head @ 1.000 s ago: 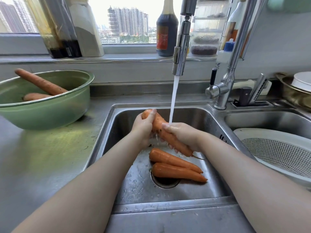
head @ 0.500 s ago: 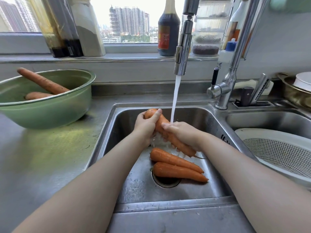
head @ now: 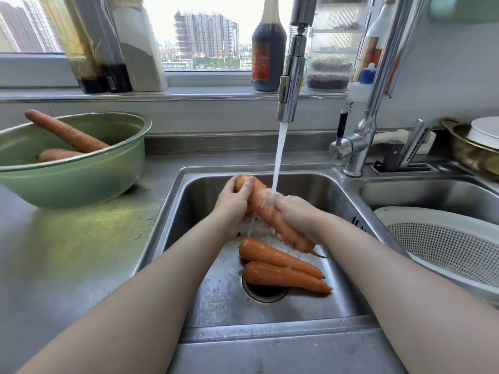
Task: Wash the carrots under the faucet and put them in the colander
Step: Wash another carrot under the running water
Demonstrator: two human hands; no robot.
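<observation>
Item: held carrot (head: 258,203), centre of frame, slanting from upper left down to lower right over the sink (head: 172,211), directly under the water stream (head: 278,157) from the faucet (head: 291,85).
Risk, slip: the carrot is wet and tapered, so it could likely slide out of the grip and drop onto the two loose carrots (head: 280,268) on the sink floor, or against the drain (head: 264,294) beneath them.
Risk, splash: the stream breaks on the carrot and knuckles. A steeper tilt could probably throw water over the sink rim onto the counter at lower left.
Risk, transfer: the colander (head: 405,211) sits at the right edge in the neighbouring basin, well apart and empty where visible. A loose one-handed carry across the divider may lose the carrot.
Risk, omission: two bowl carrots (head: 64,132) lie in the green bowl (head: 75,182) at upper left, apparently unwashed and easy to skip.
Left hand (head: 232,203): fingers (head: 247,186) curled closely round the thick upper end.
Right hand (head: 299,214): wrapped round the lower half. The fingertips are blurred by running water, so their exact spread cannot be told.
</observation>
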